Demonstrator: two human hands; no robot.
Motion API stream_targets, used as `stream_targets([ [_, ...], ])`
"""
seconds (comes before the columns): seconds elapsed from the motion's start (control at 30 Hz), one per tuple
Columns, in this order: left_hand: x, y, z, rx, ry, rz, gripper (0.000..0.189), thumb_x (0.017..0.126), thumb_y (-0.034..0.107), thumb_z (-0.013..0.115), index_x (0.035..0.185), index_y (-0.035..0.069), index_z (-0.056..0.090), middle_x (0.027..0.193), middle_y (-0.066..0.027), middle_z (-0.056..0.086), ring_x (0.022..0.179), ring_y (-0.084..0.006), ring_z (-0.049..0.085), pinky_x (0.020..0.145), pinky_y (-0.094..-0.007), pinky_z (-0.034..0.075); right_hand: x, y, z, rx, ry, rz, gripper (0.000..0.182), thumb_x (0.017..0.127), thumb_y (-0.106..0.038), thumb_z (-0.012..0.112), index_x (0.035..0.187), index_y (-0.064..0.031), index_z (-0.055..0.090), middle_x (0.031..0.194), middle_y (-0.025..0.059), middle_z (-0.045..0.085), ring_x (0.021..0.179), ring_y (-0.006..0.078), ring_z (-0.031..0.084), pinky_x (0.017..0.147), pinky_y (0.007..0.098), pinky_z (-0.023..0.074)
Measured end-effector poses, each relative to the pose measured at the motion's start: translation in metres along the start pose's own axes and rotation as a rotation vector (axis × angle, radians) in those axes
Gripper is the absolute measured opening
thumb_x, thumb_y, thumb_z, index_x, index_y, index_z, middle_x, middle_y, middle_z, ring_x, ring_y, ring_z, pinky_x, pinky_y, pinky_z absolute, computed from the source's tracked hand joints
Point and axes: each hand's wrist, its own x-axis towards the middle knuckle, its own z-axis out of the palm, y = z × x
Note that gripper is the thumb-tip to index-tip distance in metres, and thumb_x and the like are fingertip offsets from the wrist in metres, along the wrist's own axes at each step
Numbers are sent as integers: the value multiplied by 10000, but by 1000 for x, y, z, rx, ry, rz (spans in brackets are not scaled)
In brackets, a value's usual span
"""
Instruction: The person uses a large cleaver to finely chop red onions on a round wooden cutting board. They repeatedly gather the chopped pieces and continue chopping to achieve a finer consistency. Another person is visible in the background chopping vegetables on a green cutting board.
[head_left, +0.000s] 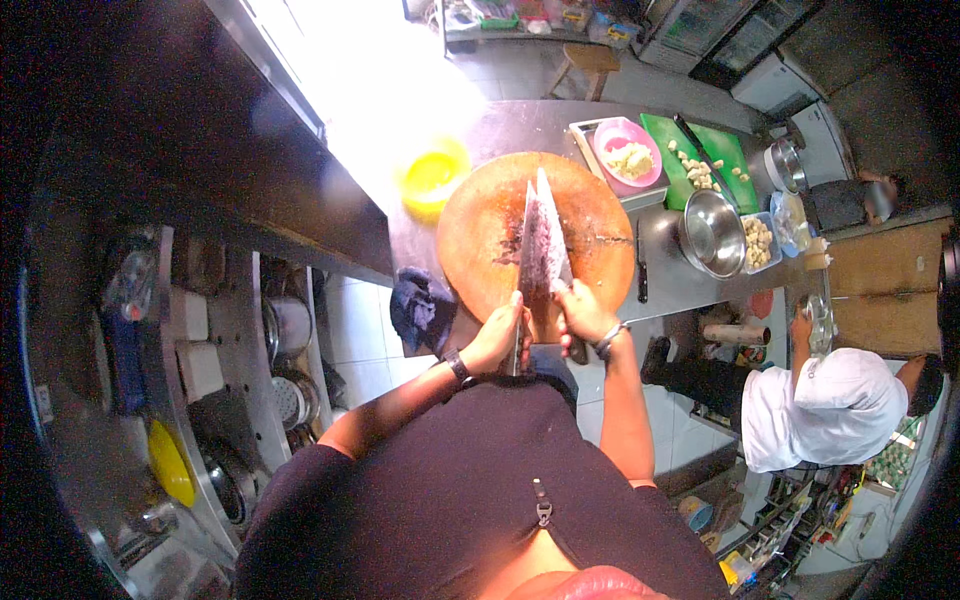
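Both hands are over the near edge of a round wooden chopping block (480, 225). My left hand (501, 334) is closed around the handle of one large kitchen knife (530, 247), whose blade points away from me. In my right hand (585, 315) is a second large knife (551, 225), its dark handle showing below the fingers. The two blades lie side by side, close together, with their tips nearly meeting above the block. Whitish residue sticks to the right blade, and dark wet marks stain the wood.
Around the block are a yellow bowl (433, 178), a dark cloth (421, 311), a small knife (642, 270), a pink bowl (628, 154), a green cutting board (679, 196) with a knife and pale chunks, and a steel bowl (712, 232). A person in white (832, 412) stands at right.
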Motion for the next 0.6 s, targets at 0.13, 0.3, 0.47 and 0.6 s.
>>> stream_targets([
  [0.13, 1, -3, 2, 2, -72, 45, 497, 939, 560, 305, 802, 106, 451, 567, -47, 479, 413, -171, 469, 393, -317, 422, 12, 25, 16, -77, 83, -48, 368, 962, -379, 398, 954, -12, 373, 578, 102, 521, 397, 194, 540, 349, 372, 469],
  [0.3, -5, -5, 2, -36, -73, -16, 490, 933, 568, 315, 815, 112, 449, 586, -46, 480, 430, -175, 481, 398, -313, 421, 10, 25, 17, -153, 88, -88, 424, 964, -386, 385, 928, 36, 382, 580, 129, 561, 425, 205, 578, 396, 360, 476],
  [0.47, 4, -13, -4, -78, -98, -2, 514, 886, 638, 343, 873, 134, 441, 606, -63, 496, 444, -205, 491, 443, -337, 421, -10, 18, 3, -199, 142, -41, 378, 957, -381, 410, 940, -5, 381, 559, 87, 508, 378, 174, 516, 359, 331, 445],
  [0.6, 1, -13, -14, -167, -76, -81, 503, 891, 633, 327, 895, 144, 447, 633, -62, 507, 468, -208, 501, 455, -341, 425, -34, -8, 10, -104, 212, -95, 379, 950, -394, 422, 950, -16, 393, 556, 84, 509, 393, 176, 535, 358, 331, 448],
])
